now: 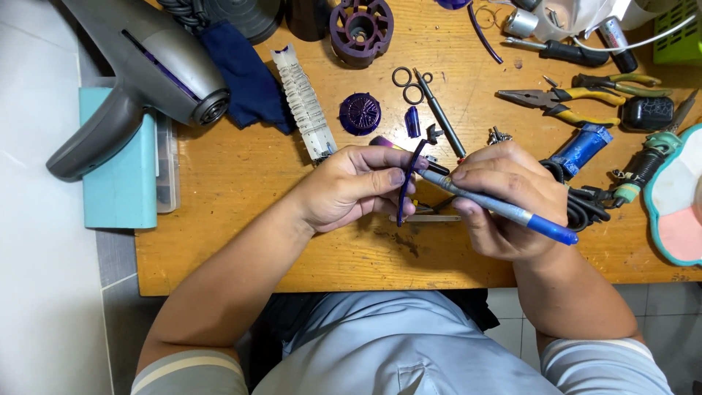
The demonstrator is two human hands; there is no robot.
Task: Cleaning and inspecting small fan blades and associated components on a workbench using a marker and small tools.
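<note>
Over the wooden table (241,241), the left hand (351,186) pinches a thin dark-blue curved strip (406,183) upright while the right hand (504,197) grips a blue-handled tool (504,208) against it, a crumpled blue packet (583,146) lying just behind the right hand.

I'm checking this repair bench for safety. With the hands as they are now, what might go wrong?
1. The right hand presses a blue-handled pointed tool toward the thin purple plastic strip pinched in the left hand; a slip may jab the fingers.
2. The slender strip might bend or snap under pressure.
3. The small black rubber rings and little purple cap lie loose on the wooden table and might get knocked away.
</note>
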